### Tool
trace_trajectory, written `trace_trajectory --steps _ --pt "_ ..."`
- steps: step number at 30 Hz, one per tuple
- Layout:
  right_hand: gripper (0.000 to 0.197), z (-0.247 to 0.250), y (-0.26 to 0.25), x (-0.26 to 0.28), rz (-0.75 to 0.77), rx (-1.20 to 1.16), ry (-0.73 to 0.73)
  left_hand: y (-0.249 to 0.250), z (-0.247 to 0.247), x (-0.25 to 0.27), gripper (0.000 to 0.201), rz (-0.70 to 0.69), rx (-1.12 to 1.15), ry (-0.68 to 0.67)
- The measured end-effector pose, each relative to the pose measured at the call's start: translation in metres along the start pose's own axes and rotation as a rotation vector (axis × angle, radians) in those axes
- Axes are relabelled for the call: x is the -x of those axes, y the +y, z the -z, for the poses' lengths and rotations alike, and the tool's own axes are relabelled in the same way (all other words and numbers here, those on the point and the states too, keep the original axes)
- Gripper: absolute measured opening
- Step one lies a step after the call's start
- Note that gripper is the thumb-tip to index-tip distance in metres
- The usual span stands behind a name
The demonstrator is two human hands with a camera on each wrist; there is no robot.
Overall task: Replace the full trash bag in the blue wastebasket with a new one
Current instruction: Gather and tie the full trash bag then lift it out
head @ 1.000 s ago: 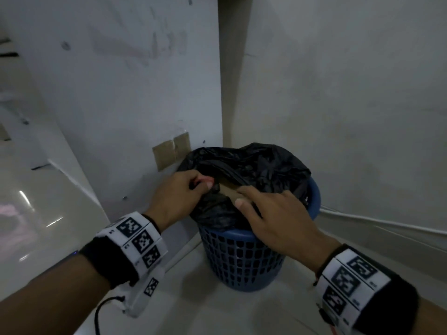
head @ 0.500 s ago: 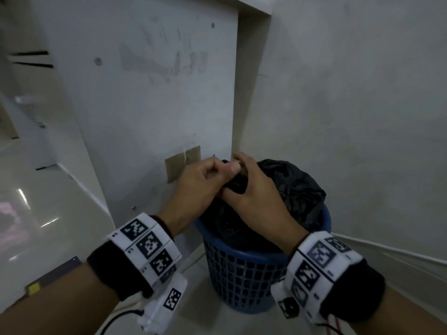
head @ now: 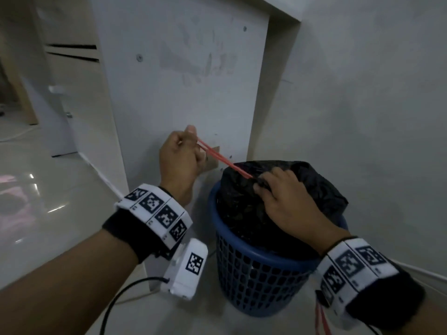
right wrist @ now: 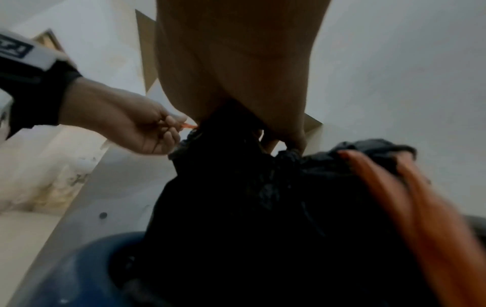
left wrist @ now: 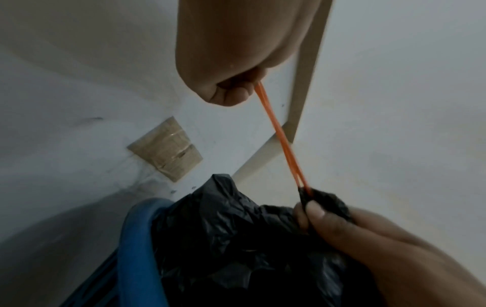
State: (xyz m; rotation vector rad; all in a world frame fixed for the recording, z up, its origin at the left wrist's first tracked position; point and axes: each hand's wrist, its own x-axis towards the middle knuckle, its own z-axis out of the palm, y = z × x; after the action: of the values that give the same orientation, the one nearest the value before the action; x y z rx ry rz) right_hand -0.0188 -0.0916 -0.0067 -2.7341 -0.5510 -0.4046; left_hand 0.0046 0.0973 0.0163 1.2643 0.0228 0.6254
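A blue perforated wastebasket (head: 256, 284) stands in a wall corner with a full black trash bag (head: 314, 189) bulging out of it. My left hand (head: 183, 151) is raised up and to the left of the bag and grips a red drawstring (head: 222, 159), stretched taut. My right hand (head: 275, 187) pinches the gathered black plastic at the bag's mouth, where the string comes out. The left wrist view shows the drawstring (left wrist: 281, 141) running from my fist (left wrist: 236, 89) down to the pinched bag neck (left wrist: 323, 201). In the right wrist view the bag (right wrist: 249, 197) fills the basket (right wrist: 79, 270).
A white cabinet panel (head: 181, 81) with a taped brown patch (left wrist: 165, 148) stands just left of the basket, and a grey wall (head: 362, 117) lies behind and to the right. Glossy tiled floor (head: 48, 189) spreads to the left. Blurred orange strips (right wrist: 420, 218) hang close to the right wrist camera.
My left hand has pulled up and left, drawing the red string out of the bag. My right hand has shifted to pinch the bag's mouth, which is now gathered.
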Motion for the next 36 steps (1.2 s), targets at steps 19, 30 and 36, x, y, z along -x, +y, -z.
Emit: trace_trajectory --steps 19,30,36 --pt "0.028 0.006 0.007 0.005 -0.018 -0.038 0.087 -0.005 -0.062 0.055 0.047 0.341 0.095 -0.156" --pt "0.032 0.005 0.045 0.019 -0.132 0.060 -0.132 -0.011 -0.051 0.036 0.048 0.451 0.336 -0.096" --pt "0.019 0.028 0.067 0.040 -0.080 -0.254 0.219 -0.017 -0.057 0.043 0.041 0.440 0.202 -0.226"
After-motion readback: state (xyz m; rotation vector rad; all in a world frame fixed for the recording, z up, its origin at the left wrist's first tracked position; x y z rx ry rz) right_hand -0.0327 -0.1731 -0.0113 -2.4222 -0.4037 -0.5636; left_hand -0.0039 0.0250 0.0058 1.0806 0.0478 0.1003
